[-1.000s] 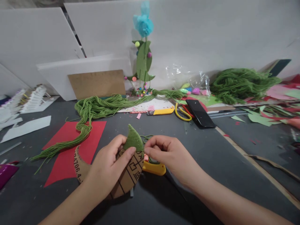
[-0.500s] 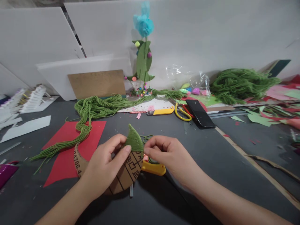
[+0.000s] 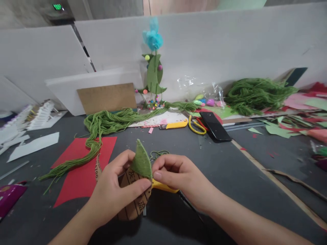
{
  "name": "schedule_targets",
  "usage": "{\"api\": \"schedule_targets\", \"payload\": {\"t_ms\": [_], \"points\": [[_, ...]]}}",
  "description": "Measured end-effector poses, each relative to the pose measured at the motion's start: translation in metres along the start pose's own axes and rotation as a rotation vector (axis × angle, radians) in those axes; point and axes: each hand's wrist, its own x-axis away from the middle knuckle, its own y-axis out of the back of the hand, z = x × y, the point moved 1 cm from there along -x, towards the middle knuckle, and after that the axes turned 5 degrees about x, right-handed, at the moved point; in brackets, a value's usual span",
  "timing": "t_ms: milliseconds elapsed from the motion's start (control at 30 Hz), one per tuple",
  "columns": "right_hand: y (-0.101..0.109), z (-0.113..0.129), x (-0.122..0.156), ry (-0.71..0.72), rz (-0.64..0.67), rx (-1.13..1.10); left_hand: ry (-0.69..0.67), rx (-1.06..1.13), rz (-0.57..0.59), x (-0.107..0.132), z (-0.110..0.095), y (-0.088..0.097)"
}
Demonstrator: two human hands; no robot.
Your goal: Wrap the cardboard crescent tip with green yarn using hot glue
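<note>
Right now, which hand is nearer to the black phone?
Right. The right hand is nearer than the black phone to the camera and to its left; the left hand, holding the cardboard, is farther off to the left.

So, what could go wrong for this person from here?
Two things, perhaps. The green wrapping on the pointed end of the cardboard piece could slip or loosen if the left hand eases its grip. And the loose yarn beyond the right hand might snag on the yellow tool that shows close by.
</note>
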Motion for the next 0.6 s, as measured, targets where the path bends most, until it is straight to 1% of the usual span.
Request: {"api": "schedule_targets", "payload": {"t_ms": [100,233,333,467,600], "points": [[-0.005,0.009,0.001,0.033,0.007,-0.026,-0.107,0.003,0.045,0.003,-0.001,0.004],[-0.01,0.022,0.0,0.077,-0.033,-0.017,-0.225,-0.069,0.012,-0.001,-0.003,0.005],[-0.012,0.028,0.0,0.116,-0.089,-0.01,-0.233,-0.132,0.028,-0.007,-0.008,0.001],[-0.017,0.029,-0.001,0.192,-0.15,-0.039,-0.228,-0.033,0.086,-0.016,-0.014,-0.004],[-0.025,0.028,-0.006,0.273,-0.194,-0.016,-0.249,0.071,0.032,-0.021,-0.013,-0.006]]}}
